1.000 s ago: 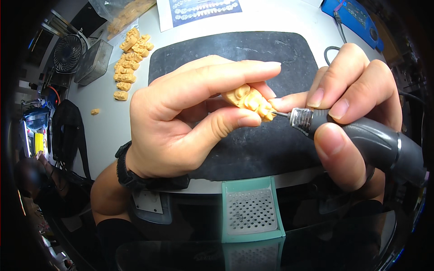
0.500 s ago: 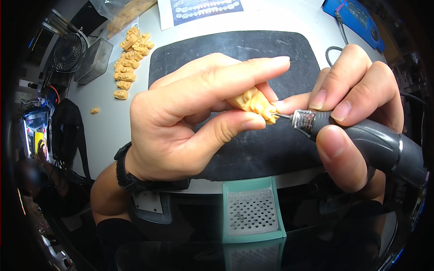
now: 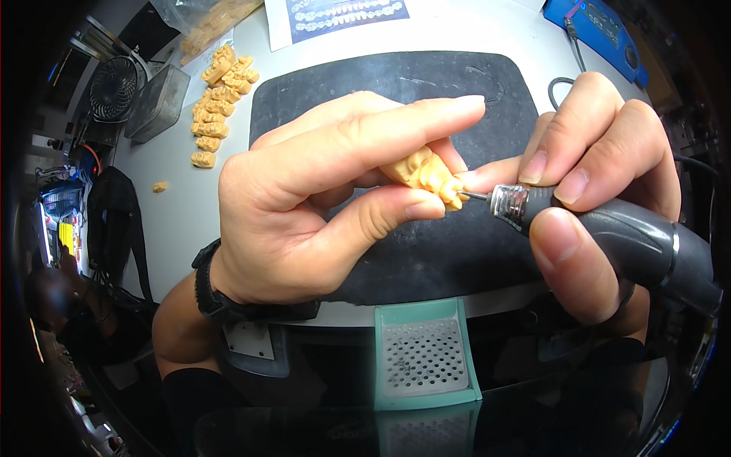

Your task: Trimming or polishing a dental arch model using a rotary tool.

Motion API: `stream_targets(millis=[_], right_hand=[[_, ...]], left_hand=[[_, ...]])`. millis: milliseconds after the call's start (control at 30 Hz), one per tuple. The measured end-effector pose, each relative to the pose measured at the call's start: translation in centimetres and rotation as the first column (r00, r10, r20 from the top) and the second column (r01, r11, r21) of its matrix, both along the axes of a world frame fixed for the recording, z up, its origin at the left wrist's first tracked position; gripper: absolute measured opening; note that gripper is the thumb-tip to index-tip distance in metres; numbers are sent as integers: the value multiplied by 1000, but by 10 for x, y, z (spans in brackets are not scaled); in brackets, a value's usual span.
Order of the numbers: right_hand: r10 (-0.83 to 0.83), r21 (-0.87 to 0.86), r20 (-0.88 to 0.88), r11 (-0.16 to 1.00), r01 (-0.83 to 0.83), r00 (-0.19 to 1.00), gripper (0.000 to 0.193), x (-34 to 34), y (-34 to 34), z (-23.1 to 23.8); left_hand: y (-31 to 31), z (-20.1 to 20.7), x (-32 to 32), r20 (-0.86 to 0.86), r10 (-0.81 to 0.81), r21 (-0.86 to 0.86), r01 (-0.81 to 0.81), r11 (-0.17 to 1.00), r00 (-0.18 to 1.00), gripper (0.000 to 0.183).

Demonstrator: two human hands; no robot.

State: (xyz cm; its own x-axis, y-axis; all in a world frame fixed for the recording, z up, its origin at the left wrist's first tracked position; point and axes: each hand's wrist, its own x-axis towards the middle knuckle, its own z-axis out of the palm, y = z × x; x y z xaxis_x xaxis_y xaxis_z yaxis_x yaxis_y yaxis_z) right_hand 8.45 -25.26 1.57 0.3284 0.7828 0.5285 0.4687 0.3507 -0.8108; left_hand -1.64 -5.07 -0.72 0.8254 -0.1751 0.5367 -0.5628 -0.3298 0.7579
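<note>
Between the thumb and fingers of my left hand [image 3: 320, 183] is a yellow dental model [image 3: 423, 174], its tooth-shaped end pointing right. My right hand [image 3: 598, 160] grips a dark handpiece [image 3: 636, 234], a rotary grinder with a clear-ringed nose. From that nose a thin metal bur [image 3: 475, 196] reaches left to the model's tooth end and appears to touch it. One right fingertip rests close to the model beside the bur. Part of the model is hidden under my left fingers. Both hands are held above a black mat [image 3: 396, 76].
Several yellow dental models [image 3: 213, 114] stand in a row at the left, with a small loose piece [image 3: 160, 186] nearer. A metal box [image 3: 158, 103] and a fan [image 3: 114, 87] are beyond. A blue control unit [image 3: 601, 38] sits far right. A green-framed perforated tray [image 3: 426, 354] juts out at the near edge.
Both hands keep their grips. The model and the handpiece have shifted very slightly to the left; little else differs.
</note>
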Motion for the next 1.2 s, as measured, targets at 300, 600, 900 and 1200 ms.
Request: stream_targets(millis=[300,600,900,1200], right_hand=[[-12,44,-18,999,13,1000,22,-2,2,-2],[5,15,-18,1000,-4,1000,22,0,0,2],[31,65,40,997,-33,999,22,5,2,-1],[19,29,62,999,-21,998,22,5,-1,2]], left_hand=[[-1,1,0,-7,7,-13,-7,1000,1000,50],[-1,2,0,5,1,9,-1,1000,1000,50],[-6,-2,-2,-63,21,-207,-34,978,998,38],[-11,-7,-1,-95,-17,-369,-19,929,995,42]])
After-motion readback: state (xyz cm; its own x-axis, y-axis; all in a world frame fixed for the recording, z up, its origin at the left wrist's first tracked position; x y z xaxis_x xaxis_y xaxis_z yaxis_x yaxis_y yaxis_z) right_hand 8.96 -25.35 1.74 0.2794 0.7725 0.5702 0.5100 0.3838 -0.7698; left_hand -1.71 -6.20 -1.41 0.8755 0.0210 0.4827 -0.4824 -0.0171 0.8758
